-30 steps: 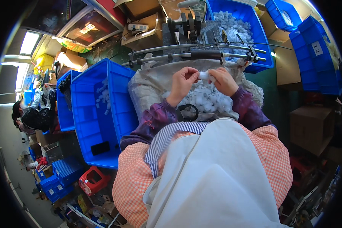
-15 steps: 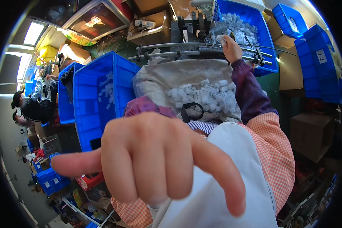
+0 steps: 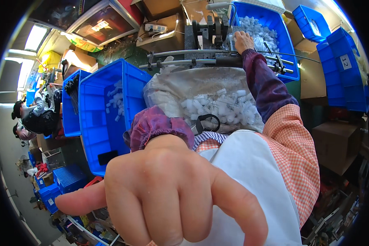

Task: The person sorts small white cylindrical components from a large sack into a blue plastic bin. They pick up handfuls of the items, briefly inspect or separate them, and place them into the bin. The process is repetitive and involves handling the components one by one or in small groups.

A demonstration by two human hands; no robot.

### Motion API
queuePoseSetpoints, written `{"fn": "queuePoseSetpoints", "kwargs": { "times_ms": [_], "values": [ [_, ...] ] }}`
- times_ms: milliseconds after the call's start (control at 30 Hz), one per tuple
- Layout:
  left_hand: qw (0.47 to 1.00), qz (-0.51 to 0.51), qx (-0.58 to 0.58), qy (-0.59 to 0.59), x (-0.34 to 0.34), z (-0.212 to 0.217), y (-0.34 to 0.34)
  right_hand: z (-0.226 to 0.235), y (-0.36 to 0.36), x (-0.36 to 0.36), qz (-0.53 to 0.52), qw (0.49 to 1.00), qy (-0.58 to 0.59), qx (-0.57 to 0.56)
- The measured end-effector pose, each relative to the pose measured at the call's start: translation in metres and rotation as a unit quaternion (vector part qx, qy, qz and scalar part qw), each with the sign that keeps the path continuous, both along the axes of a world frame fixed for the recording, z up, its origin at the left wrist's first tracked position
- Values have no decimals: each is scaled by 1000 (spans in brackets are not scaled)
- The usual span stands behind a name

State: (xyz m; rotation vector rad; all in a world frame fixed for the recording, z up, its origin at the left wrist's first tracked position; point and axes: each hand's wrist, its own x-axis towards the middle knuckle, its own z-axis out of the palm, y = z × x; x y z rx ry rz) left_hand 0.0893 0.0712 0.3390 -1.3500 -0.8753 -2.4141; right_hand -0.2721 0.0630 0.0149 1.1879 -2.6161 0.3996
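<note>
**Left hand near the lens, right hand at the machine**

My left hand (image 3: pixel 168 192) hung close to the camera, fingers loosely spread, grasping nothing. My right hand (image 3: pixel 242 41) reached far forward, resting at the edge of the grey metal machine (image 3: pixel 207 35), just beside the blue bin (image 3: pixel 270 37) of small white plastic parts; whether it gripped anything I could not tell. A clear bag (image 3: pixel 209 98) of similar white parts lay in my lap, another blue bin (image 3: pixel 106 115) at my left.
</note>
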Motion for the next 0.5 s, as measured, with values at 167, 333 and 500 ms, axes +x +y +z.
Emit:
{"fn": "queuePoseSetpoints", "kwargs": {
  "times_ms": [167, 333, 500],
  "values": [
    [995, -17, 31, -99, 12, 6, 2, 1, -3, 2, 10, 1000, -3, -12],
    [998, -32, 14, -46, -3, -2, -4, -7, -1, -7, 19, 998, -20, -48],
    [999, -37, 2, -12, -5, 1, -1, -7, -4, -9, 16, 999, -11, -41]
  ]
}}
